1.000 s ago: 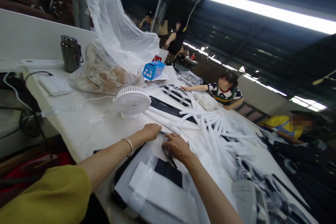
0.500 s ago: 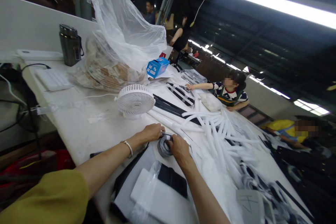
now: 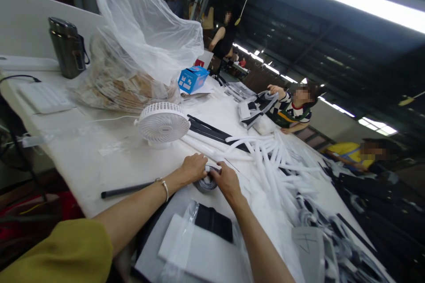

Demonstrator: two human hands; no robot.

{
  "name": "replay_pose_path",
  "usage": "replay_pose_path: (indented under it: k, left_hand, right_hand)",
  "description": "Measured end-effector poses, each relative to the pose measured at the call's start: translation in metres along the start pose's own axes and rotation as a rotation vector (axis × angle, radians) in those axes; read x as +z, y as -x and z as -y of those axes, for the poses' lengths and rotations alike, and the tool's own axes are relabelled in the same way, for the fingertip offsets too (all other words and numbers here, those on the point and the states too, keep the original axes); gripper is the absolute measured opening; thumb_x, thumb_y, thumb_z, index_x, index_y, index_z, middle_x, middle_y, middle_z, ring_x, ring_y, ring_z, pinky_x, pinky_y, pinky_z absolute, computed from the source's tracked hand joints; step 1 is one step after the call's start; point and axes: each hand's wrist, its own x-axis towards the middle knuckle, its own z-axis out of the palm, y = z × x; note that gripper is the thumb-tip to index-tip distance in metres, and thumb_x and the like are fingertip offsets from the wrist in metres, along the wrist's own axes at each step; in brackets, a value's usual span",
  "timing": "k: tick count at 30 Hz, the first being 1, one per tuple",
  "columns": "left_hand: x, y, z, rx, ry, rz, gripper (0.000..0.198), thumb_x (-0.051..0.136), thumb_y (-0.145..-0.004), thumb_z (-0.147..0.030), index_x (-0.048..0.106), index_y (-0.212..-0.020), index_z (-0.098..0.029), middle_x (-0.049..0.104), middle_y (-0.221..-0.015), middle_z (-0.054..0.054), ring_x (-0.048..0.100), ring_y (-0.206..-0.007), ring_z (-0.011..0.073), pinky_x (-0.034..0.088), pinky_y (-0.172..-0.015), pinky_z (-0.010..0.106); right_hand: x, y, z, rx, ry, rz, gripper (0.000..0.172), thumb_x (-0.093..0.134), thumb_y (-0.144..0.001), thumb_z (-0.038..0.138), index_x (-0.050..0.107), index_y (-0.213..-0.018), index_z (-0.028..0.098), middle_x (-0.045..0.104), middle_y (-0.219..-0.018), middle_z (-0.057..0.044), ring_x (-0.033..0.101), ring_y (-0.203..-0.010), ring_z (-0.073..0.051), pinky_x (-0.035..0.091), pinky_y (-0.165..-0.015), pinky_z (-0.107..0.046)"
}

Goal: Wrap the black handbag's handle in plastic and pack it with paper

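Observation:
Both hands are on a coiled grey strap [image 3: 206,184] on the white table. My left hand [image 3: 193,169] is closed at the coil's upper left edge, with its fingers curled over it. My right hand [image 3: 228,181] grips the right side, thumb and fingers bent onto the coil. Just below lies a grey-white sheet with a flat white padded piece [image 3: 195,247], a folded black piece [image 3: 214,223] and clear plastic on it. A dark rod-like piece [image 3: 128,190] extends left from under my left wrist.
A white fan [image 3: 163,124] stands beyond my hands, near black strips [image 3: 215,132] and piled white foam tubes [image 3: 268,163]. Farther back are a plastic bag of brown pieces [image 3: 133,88], a blue box [image 3: 193,79] and a dark flask [image 3: 66,48]. A co-worker [image 3: 292,108] sits across.
My hands stay on the coil, with my left fingers shifted slightly over it. The co-worker across has raised a grey strapped bundle from the table. The view has shifted a little.

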Motion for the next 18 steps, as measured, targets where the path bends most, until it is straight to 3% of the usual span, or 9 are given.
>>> replay_pose_path:
  k: [4,7,9,11,14,18]
  left_hand:
    - [0.006,-0.002,0.001,0.02,-0.029,-0.01,0.023,0.06,-0.082,-0.031,0.061,-0.101,-0.019,0.064,-0.109,0.012,0.059,-0.106,0.0299,0.05,-0.083,0.039]
    - [0.007,-0.003,0.002,0.033,-0.037,-0.01,0.021,0.062,-0.082,-0.031,0.062,-0.1,-0.018,0.064,-0.108,0.012,0.059,-0.106,0.0301,0.05,-0.082,0.039]
    - [0.007,-0.004,0.002,0.038,-0.039,-0.016,0.02,0.062,-0.083,-0.03,0.063,-0.099,-0.018,0.064,-0.108,0.013,0.059,-0.106,0.03,0.05,-0.082,0.039]
    - [0.007,-0.005,0.001,0.044,-0.04,-0.021,0.019,0.06,-0.083,-0.028,0.063,-0.098,-0.017,0.065,-0.106,0.013,0.06,-0.105,0.0295,0.05,-0.083,0.038]
    - [0.006,-0.005,0.0,0.055,-0.044,-0.022,0.017,0.059,-0.083,-0.026,0.064,-0.096,-0.015,0.066,-0.103,0.014,0.061,-0.103,0.0293,0.051,-0.082,0.038]
    - [0.006,-0.006,0.0,0.057,-0.051,-0.022,0.016,0.059,-0.083,-0.024,0.065,-0.095,-0.015,0.067,-0.101,0.014,0.062,-0.101,0.0296,0.051,-0.079,0.037]
  right_hand:
    - [-0.039,0.01,-0.053,0.188,-0.047,0.01,0.02,0.057,-0.088,0.035,0.069,-0.091,0.02,0.073,-0.089,-0.007,0.068,-0.085,-0.02,0.047,-0.073,-0.029]
    - [-0.052,0.022,-0.092,0.376,-0.094,0.169,0.015,0.069,-0.078,0.03,0.066,-0.07,0.017,0.068,-0.058,-0.005,0.066,-0.056,-0.018,0.048,-0.053,-0.026]
    - [-0.049,0.028,-0.106,0.458,-0.14,0.27,0.019,0.075,-0.073,0.029,0.064,-0.066,0.015,0.063,-0.05,-0.002,0.063,-0.046,-0.017,0.047,-0.046,-0.025]
    - [-0.04,0.029,-0.111,0.494,-0.177,0.315,0.023,0.076,-0.075,0.033,0.065,-0.071,0.014,0.064,-0.052,-0.001,0.063,-0.047,-0.016,0.049,-0.045,-0.024]
    - [-0.026,0.025,-0.111,0.513,-0.196,0.318,0.032,0.064,-0.089,0.045,0.064,-0.086,0.013,0.066,-0.066,0.001,0.063,-0.053,-0.012,0.053,-0.051,-0.024]
    - [-0.016,0.014,-0.116,0.557,-0.169,0.326,0.027,0.057,-0.095,0.039,0.062,-0.102,0.013,0.066,-0.089,-0.002,0.064,-0.069,-0.011,0.056,-0.063,-0.027]
